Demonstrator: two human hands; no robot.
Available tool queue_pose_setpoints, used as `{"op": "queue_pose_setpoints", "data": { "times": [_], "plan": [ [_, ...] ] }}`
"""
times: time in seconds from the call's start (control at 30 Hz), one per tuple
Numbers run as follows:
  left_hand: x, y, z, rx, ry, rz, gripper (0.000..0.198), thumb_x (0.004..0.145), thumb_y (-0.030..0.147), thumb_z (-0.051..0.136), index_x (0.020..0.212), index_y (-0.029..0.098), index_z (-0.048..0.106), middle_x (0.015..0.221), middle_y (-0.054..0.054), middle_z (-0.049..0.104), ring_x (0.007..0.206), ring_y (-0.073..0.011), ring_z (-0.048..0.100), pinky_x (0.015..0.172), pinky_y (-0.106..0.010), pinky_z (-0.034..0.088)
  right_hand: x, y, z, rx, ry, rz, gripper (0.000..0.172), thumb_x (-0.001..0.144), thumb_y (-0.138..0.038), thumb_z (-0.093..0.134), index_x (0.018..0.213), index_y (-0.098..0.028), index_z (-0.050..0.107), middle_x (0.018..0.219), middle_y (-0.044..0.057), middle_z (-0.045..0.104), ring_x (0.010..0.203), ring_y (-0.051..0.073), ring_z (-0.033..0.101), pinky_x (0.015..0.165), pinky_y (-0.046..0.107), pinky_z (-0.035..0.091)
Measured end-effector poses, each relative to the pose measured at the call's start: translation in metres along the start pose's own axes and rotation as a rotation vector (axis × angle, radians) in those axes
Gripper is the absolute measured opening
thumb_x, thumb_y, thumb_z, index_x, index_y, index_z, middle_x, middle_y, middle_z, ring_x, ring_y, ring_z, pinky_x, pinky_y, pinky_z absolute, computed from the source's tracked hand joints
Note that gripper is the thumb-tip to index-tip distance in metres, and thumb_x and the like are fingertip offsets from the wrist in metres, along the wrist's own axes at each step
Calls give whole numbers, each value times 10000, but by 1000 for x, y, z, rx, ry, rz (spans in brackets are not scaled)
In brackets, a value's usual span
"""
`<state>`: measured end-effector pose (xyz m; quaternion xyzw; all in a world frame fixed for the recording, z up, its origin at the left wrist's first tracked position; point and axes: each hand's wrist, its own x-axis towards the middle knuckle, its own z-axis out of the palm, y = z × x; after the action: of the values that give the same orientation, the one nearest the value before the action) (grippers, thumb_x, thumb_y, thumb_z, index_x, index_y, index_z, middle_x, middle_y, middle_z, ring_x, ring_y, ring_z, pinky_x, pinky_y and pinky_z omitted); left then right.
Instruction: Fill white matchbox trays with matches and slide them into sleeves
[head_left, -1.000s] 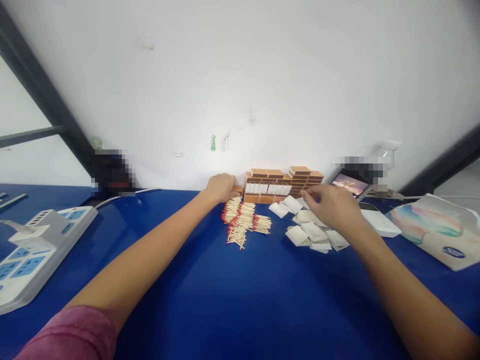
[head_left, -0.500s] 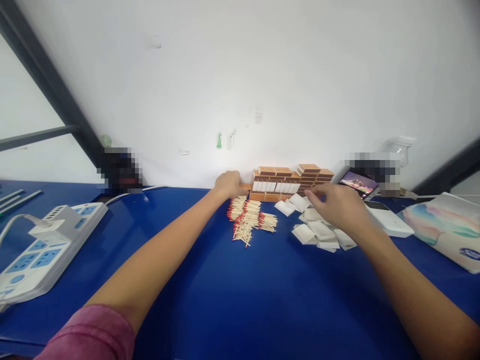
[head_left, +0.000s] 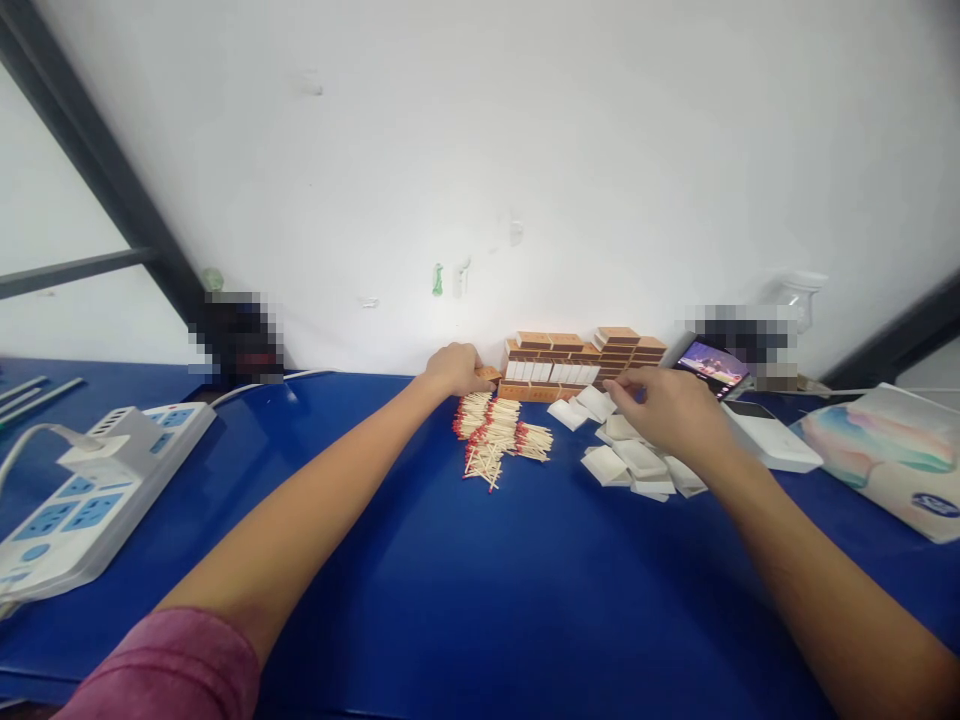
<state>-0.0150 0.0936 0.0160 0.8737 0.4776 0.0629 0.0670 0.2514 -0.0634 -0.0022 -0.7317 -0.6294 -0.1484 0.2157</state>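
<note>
My left hand [head_left: 456, 370] is closed round a small orange-brown matchbox [head_left: 489, 374] at the left end of the matchbox stack; most of that box is hidden by my fingers. Right below it lies a heap of red-tipped matches [head_left: 495, 432]. The stack of matchboxes [head_left: 538, 393] stands against the wall, with a row of white box ends in its middle. My right hand [head_left: 656, 400] hovers over a loose pile of white paper inner trays [head_left: 641, 460]. Its thumb and fingers are drawn together; whatever may be between them is hidden.
To the right stand a lit phone [head_left: 712, 365], a white device [head_left: 772, 437] and a tissue pack [head_left: 889, 455]. A white power strip [head_left: 97, 500] with a plugged-in cable lies on the left of the blue table [head_left: 450, 600]. The white wall [head_left: 450, 150] bounds the back.
The matchbox in my left hand has tilted and its end shows lower beside my fingers. My right hand has barely shifted, slightly left. The view has moved very little.
</note>
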Motion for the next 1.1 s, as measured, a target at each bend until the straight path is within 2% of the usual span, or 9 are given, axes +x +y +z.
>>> {"op": "queue_pose_setpoints", "data": {
  "times": [0.2, 0.37, 0.53, 0.7, 0.9, 1.1],
  "plan": [
    [6, 0, -11, 60, -45, 55, 384, 722, 493, 793, 929, 170, 811, 863, -117, 773, 895, -282, 733, 773, -327, 536, -1, -1, 0, 12, -10, 14, 322, 942, -426, 541, 838, -232, 777, 850, 63, 792, 765, 277, 689, 617, 356, 420],
    [7, 4, -7, 61, -31, 99, 380, 724, 464, 771, 961, 168, 809, 915, -143, 771, 890, -304, 734, 784, -368, 548, 0, -2, -1, 17, -18, 15, 321, 942, -420, 540, 833, -230, 775, 847, 72, 788, 762, 280, 689, 622, 356, 424],
    [9, 6, -8, 65, -18, 103, 355, 700, 426, 770, 933, 160, 804, 872, -145, 761, 896, -312, 735, 781, -366, 553, 0, -2, -2, 26, -21, 21, 326, 936, -423, 539, 838, -224, 779, 840, 74, 785, 760, 276, 687, 627, 361, 431],
    [9, 8, -8, 107, -16, 119, 388, 683, 428, 788, 937, 135, 800, 908, -175, 763, 947, -356, 733, 806, -395, 555, 0, -1, -2, 35, -23, 9, 318, 941, -424, 541, 850, -231, 778, 865, 63, 789, 771, 270, 688, 644, 366, 438],
    [11, 7, -1, 124, -21, 138, 405, 709, 411, 775, 1026, 160, 792, 992, -148, 771, 983, -314, 736, 829, -347, 549, -1, -1, -1, 18, -18, -18, 310, 947, -412, 540, 846, -231, 770, 850, 72, 787, 779, 287, 693, 642, 370, 438],
    [13, 2, -9, 112, -24, 179, 379, 718, 399, 788, 1014, 162, 800, 966, -137, 767, 968, -309, 729, 836, -364, 536, -1, -1, -1, 13, -22, -9, 314, 948, -425, 537, 859, -236, 772, 827, 70, 782, 757, 290, 687, 647, 375, 429]
  ]
}}
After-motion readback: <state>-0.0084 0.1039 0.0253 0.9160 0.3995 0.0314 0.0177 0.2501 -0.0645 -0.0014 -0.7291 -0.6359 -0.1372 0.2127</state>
